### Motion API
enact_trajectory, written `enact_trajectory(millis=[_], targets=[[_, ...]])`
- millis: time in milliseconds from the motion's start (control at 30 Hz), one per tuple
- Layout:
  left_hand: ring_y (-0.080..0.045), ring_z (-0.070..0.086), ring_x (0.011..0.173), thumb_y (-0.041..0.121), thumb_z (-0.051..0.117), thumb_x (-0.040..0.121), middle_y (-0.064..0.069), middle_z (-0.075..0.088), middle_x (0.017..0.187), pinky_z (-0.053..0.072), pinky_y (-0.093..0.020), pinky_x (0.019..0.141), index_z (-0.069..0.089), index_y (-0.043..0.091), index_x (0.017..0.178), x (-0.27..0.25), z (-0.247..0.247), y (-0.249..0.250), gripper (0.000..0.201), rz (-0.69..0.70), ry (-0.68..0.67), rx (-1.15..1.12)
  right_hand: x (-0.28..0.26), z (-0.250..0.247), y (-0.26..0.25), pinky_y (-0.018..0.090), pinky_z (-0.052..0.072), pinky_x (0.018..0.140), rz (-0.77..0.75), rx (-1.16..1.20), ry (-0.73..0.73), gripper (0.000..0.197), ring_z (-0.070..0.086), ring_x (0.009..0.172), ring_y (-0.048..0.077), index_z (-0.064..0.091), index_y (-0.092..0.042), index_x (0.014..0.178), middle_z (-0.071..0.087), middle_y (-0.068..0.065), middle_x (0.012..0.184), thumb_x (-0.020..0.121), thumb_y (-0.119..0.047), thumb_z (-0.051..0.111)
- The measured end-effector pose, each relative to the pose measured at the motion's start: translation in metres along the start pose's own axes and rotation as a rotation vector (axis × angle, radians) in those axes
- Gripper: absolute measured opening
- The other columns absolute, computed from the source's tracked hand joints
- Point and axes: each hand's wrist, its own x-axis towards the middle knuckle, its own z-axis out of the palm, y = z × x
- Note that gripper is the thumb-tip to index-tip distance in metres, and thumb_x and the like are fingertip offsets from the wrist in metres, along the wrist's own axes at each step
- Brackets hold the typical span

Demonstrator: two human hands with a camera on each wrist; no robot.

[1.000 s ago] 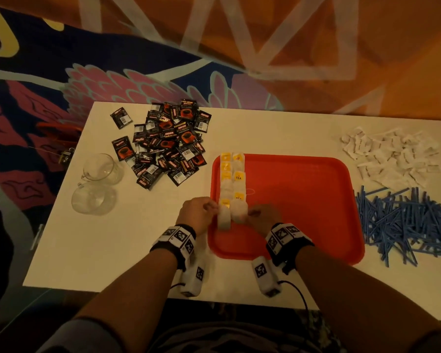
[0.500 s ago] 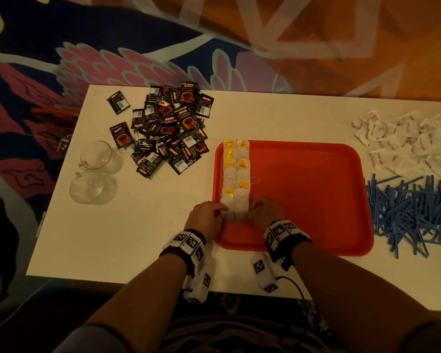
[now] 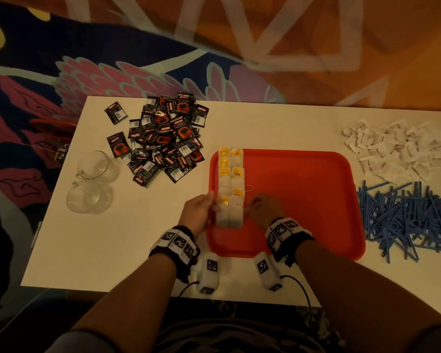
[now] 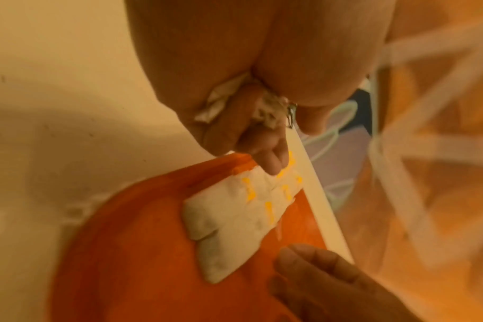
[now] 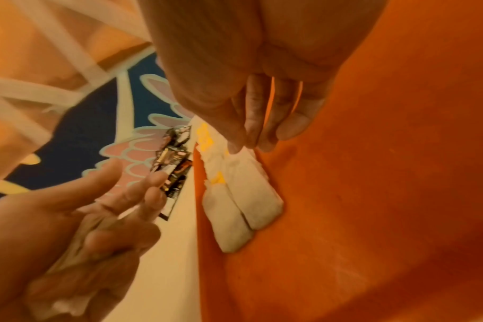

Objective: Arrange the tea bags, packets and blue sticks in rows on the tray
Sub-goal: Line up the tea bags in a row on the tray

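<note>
Left hand (image 3: pixel 197 212) clutching spare white paper tea bags (image 5: pixel 69 257); right hand (image 3: pixel 265 207) loose, empty (fingertips (image 5: pixel 236 148) nudging). Squaring the double row (image 3: pixel 230 189) along the red plastic tray (image 3: pixel 316 200) at centre frame, gently.

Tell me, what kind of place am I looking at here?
Probably a hotel or conference-venue refreshment setup: a white table on bold patterned carpet, with piles of coffee sachets, blue sticks, glass cups and tea bags on a red tray.
</note>
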Motion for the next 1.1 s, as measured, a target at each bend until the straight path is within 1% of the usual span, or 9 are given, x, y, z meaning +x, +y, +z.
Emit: enact_trajectory(millis=[133, 200, 367, 567, 633, 700, 833, 967, 1100], targets=[[-0.012, 0.045, 0.039, 0.064, 0.027, 0.099, -0.003, 0.062, 0.066, 0.024, -0.013, 0.032, 0.066, 0.007, 0.101, -0.006, -0.002, 0.029, 0.069, -0.198, -0.176, -0.469, -0.008, -0.02, -0.033, 0.022, 0.051, 0.064, -0.241, 0.089, -0.063, 0.008, 0.062, 0.079, 0.011, 0.069, -0.02, 0.088, 0.067, -0.007, 0.084, 0.082, -0.017, 0.073], [-0.014, 0.048, 0.042, 0.071, 0.023, 0.096, -0.004, 0.062, 0.065, 0.024, -0.012, 0.032, 0.064, 0.008, 0.102, -0.009, -0.002, 0.043, 0.075, -0.228, -0.258, -0.522, -0.014, -0.029, -0.05, 0.03, 0.055, 0.072, -0.399, 0.127, -0.105, 0.007, 0.065, 0.082, 0.013, 0.071, -0.02, 0.087, 0.069, -0.005, 0.086, 0.081, -0.02, 0.075], [-0.012, 0.045, 0.037, 0.08, 0.019, 0.088, -0.008, 0.065, 0.08, 0.026, -0.011, 0.03, 0.061, 0.013, 0.108, -0.022, 0.003, 0.074, 0.082, -0.25, -0.431, -0.555, -0.027, -0.043, -0.082, 0.023, 0.05, 0.082, -0.567, -0.038, -0.29, 0.032, 0.064, 0.093, 0.01, 0.071, -0.018, 0.11, 0.07, -0.002, 0.106, 0.081, -0.03, 0.077], [-0.011, 0.045, 0.036, 0.078, 0.024, 0.089, -0.008, 0.067, 0.083, 0.027, -0.012, 0.034, 0.063, 0.015, 0.108, -0.029, 0.003, 0.093, 0.077, -0.229, -0.464, -0.546, -0.032, -0.056, -0.092, 0.028, 0.049, 0.079, -0.563, 0.036, -0.343, 0.011, 0.062, 0.087, 0.005, 0.065, -0.014, 0.082, 0.067, -0.012, 0.107, 0.082, -0.012, 0.076], [-0.013, 0.05, 0.038, 0.076, 0.031, 0.088, -0.009, 0.065, 0.08, 0.034, -0.015, 0.033, 0.057, 0.015, 0.112, -0.032, 0.001, 0.095, 0.07, -0.21, -0.5, -0.546, -0.031, -0.059, -0.09, 0.036, 0.053, 0.084, -0.556, 0.097, -0.339, 0.021, 0.065, 0.103, 0.013, 0.058, -0.019, 0.074, 0.066, -0.024, 0.083, 0.082, -0.008, 0.075], [-0.018, 0.06, 0.045, 0.068, 0.042, 0.087, -0.013, 0.062, 0.079, 0.044, -0.02, 0.034, 0.056, 0.013, 0.109, -0.035, -0.001, 0.096, 0.062, -0.189, -0.547, -0.566, -0.027, -0.06, -0.088, 0.041, 0.055, 0.077, -0.486, 0.193, -0.284, 0.023, 0.069, 0.092, 0.02, 0.056, -0.019, 0.074, 0.062, -0.018, 0.059, 0.082, -0.007, 0.074], [-0.023, 0.07, 0.068, 0.055, 0.052, 0.089, -0.018, 0.064, 0.091, 0.055, -0.024, 0.047, 0.062, 0.005, 0.114, -0.04, -0.003, 0.097, 0.058, -0.152, -0.507, -0.573, -0.026, -0.065, -0.092, 0.03, 0.05, 0.058, -0.399, 0.394, -0.211, 0.018, 0.063, 0.06, 0.013, 0.059, -0.018, 0.086, 0.067, 0.004, 0.07, 0.085, -0.003, 0.07], [-0.021, 0.064, 0.068, 0.053, 0.051, 0.094, -0.016, 0.065, 0.086, 0.058, -0.026, 0.055, 0.061, 0.003, 0.124, -0.034, -0.003, 0.094, 0.059, -0.144, -0.366, -0.646, -0.027, -0.065, -0.096, 0.026, 0.048, 0.057, -0.354, 0.52, -0.193, 0.019, 0.063, 0.067, 0.016, 0.062, -0.019, 0.086, 0.067, 0.007, 0.078, 0.086, -0.002, 0.068], [-0.017, 0.06, 0.063, 0.05, 0.051, 0.098, -0.012, 0.06, 0.079, 0.056, -0.026, 0.053, 0.061, 0.003, 0.107, -0.03, -0.002, 0.093, 0.049, -0.061, -0.224, -0.567, -0.024, -0.065, -0.096, 0.024, 0.047, 0.056, -0.262, 0.66, -0.176, 0.016, 0.065, 0.065, 0.016, 0.061, -0.015, 0.086, 0.068, 0.008, 0.076, 0.087, -0.001, 0.068]])
